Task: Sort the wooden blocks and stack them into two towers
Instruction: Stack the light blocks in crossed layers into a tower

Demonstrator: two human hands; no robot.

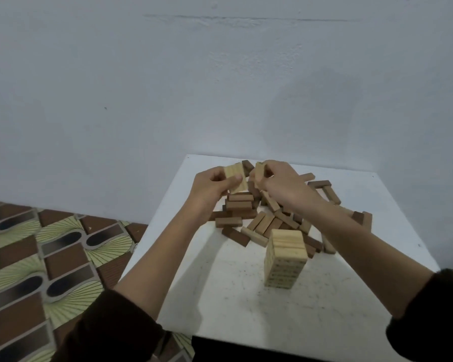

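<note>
Left hand (211, 188) gripping pale blocks (235, 178) above the far pile (270, 220), right hand (281, 185) pinching a single pale block (259, 173), pale tower (285, 257) standing nearer on white table (220, 296).

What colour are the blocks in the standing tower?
Pale, light wood; the tower shows best in the head view.

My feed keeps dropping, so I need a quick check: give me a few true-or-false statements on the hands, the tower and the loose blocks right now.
1. The left hand holds light blocks. True.
2. The right hand is empty. False: it pinches a light block.
3. A light tower stands on the table. True.
4. A dark tower just as tall stands beside it. False: the dark blocks lie scattered, low on the table.
</note>
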